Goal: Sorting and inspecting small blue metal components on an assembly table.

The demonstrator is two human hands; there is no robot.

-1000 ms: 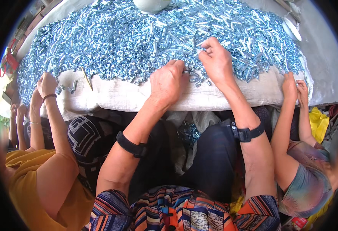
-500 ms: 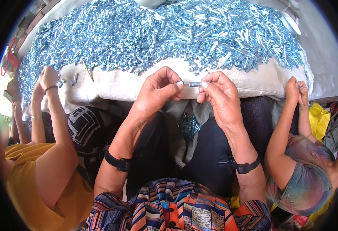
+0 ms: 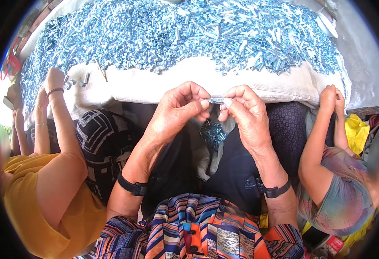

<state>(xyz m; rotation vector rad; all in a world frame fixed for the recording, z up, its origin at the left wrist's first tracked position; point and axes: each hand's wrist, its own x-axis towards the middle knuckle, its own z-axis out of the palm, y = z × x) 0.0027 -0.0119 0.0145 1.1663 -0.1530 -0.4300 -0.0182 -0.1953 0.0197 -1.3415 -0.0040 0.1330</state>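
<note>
My left hand (image 3: 175, 108) and my right hand (image 3: 248, 115) meet in front of the table's near edge, each closed in a pinch of thumb and fingers. Between their fingertips lies a short shiny metal tube (image 3: 216, 100), roughly level. The right fingers grip its right end, while the left fingertips are at its left end. Any small metal piece in the left pinch is hidden by the thumb and fingers. Beyond the hands, a wide heap of similar bluish-silver metal tubes (image 3: 155, 39) covers the table.
Pale sacking (image 3: 129, 88) lines the table's near side. A thin stick (image 3: 100, 70) and a few loose tubes (image 3: 84, 80) lie left. Co-workers sit close on both sides, in a mustard sleeve (image 3: 60, 185) and a multicoloured one (image 3: 342, 194). More metal pieces (image 3: 212, 133) lie below my hands.
The gap between my hands has narrowed. The piece in my left fingertips and the tube in my right, apart before, now meet end to end. Both hands sit slightly lower in view.
</note>
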